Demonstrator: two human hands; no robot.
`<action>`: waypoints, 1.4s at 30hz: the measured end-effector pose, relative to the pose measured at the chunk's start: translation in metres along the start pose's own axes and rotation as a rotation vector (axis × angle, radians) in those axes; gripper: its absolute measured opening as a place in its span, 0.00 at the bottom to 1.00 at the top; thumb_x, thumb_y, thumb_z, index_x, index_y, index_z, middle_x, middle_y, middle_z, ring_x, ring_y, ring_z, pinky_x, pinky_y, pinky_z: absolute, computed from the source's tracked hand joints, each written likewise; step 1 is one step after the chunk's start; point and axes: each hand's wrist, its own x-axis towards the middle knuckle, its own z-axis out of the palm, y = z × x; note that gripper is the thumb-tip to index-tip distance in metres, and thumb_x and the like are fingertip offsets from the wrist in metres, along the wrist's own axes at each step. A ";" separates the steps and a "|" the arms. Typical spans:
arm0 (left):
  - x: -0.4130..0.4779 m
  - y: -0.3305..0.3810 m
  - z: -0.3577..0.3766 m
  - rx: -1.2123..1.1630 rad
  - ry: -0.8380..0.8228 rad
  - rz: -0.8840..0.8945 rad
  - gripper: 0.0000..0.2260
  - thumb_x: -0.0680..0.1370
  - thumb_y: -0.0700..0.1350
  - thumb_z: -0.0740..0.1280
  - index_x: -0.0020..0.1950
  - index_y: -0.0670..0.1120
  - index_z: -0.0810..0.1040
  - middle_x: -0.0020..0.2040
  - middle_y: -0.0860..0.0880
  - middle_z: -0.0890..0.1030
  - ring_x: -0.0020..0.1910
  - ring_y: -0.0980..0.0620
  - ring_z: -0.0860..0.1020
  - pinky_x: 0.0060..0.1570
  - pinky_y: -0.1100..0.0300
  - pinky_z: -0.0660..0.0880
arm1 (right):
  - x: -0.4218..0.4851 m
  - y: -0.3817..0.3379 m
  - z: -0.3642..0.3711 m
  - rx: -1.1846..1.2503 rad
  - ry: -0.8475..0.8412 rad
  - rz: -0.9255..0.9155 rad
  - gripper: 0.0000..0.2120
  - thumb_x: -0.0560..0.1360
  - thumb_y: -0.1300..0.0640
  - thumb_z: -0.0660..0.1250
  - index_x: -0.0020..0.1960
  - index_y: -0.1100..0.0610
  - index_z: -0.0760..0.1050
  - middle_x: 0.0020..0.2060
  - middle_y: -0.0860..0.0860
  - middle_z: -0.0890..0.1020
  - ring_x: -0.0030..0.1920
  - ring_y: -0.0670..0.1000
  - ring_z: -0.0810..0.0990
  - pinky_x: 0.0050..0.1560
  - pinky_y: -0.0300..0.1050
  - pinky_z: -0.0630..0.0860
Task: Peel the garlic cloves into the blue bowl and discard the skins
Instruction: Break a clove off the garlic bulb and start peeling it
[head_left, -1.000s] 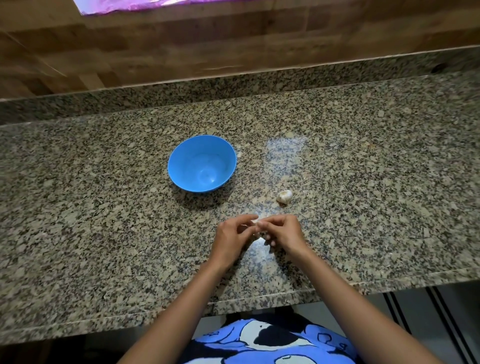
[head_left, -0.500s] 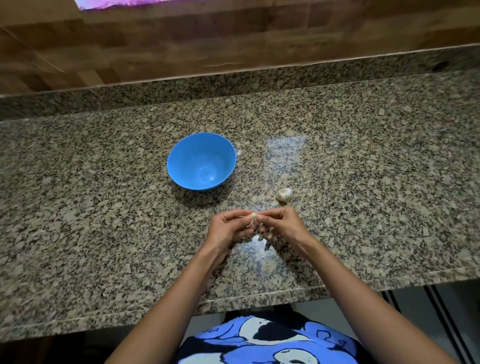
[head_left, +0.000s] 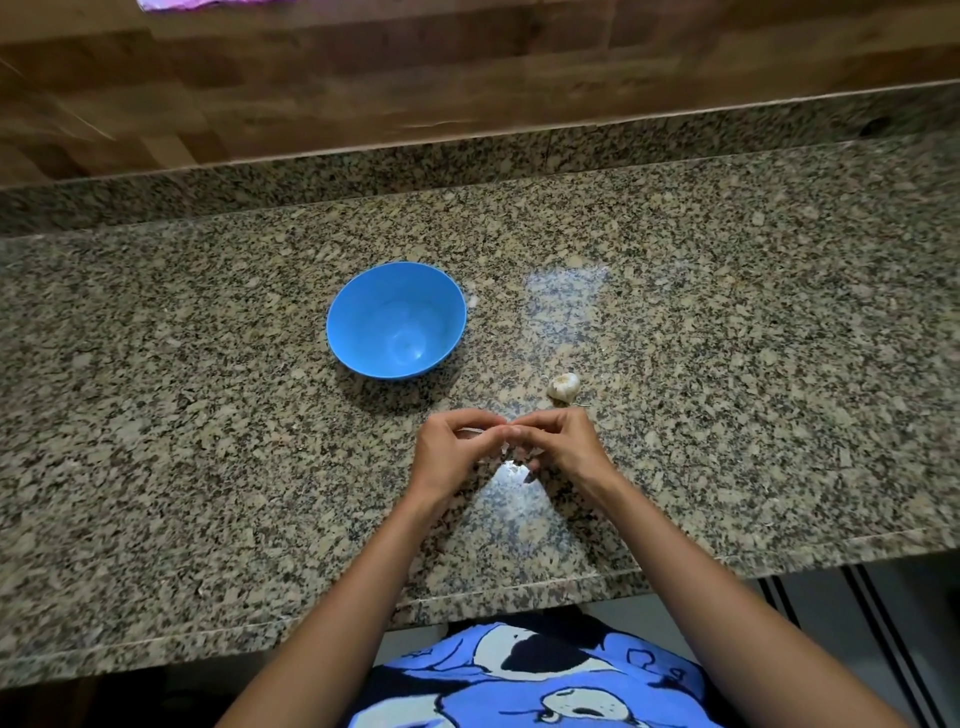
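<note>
Head view looks down on a speckled granite counter (head_left: 727, 364) that fills the middle of the frame, with a wood-toned wall (head_left: 467, 78) across the top. Just below centre, the left hand (head_left: 449, 452) and the right hand (head_left: 558, 447) meet fingertip to fingertip just above the stone. Both have their fingers curled in, pinching a small pale garlic clove (head_left: 505, 446) between them. The fingers hide most of the clove, so I cannot tell how much skin is on it. Both forearms run down to the bottom edge of the frame.

Up and to the left of the hands, the blue bowl (head_left: 363, 312) stands upright on the counter, well apart from them, and nothing shows inside it. Just above and right of the right hand lies a garlic bulb (head_left: 563, 387), pale with a brownish patch, near the knuckles but not touching them. A bright patch of reflected light sits on the stone right of the bowl, and another just under the hands.

At the bottom centre a blue patterned shirt (head_left: 519, 686) shows below the counter's front edge. A scrap of pink (head_left: 176, 4) peeks in at the upper left.
</note>
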 end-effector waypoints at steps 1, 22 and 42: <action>0.000 0.000 0.000 -0.060 0.009 -0.029 0.09 0.69 0.39 0.75 0.49 0.41 0.83 0.44 0.44 0.85 0.42 0.48 0.84 0.43 0.58 0.81 | 0.000 0.000 0.000 0.000 -0.003 -0.002 0.03 0.70 0.62 0.72 0.44 0.60 0.82 0.41 0.63 0.83 0.36 0.50 0.79 0.30 0.39 0.76; -0.011 -0.004 0.002 -0.345 0.118 -0.187 0.11 0.71 0.32 0.71 0.52 0.36 0.81 0.48 0.41 0.84 0.40 0.52 0.83 0.39 0.66 0.79 | -0.007 0.012 0.020 -0.325 0.171 -0.118 0.06 0.71 0.56 0.72 0.46 0.57 0.82 0.37 0.49 0.84 0.35 0.48 0.81 0.39 0.45 0.80; 0.001 0.009 -0.023 -0.345 -0.149 -0.232 0.07 0.72 0.29 0.67 0.47 0.35 0.81 0.42 0.40 0.83 0.36 0.50 0.82 0.38 0.65 0.79 | -0.009 -0.007 0.013 0.409 -0.154 0.357 0.06 0.74 0.68 0.61 0.45 0.65 0.77 0.31 0.54 0.79 0.27 0.45 0.76 0.25 0.33 0.71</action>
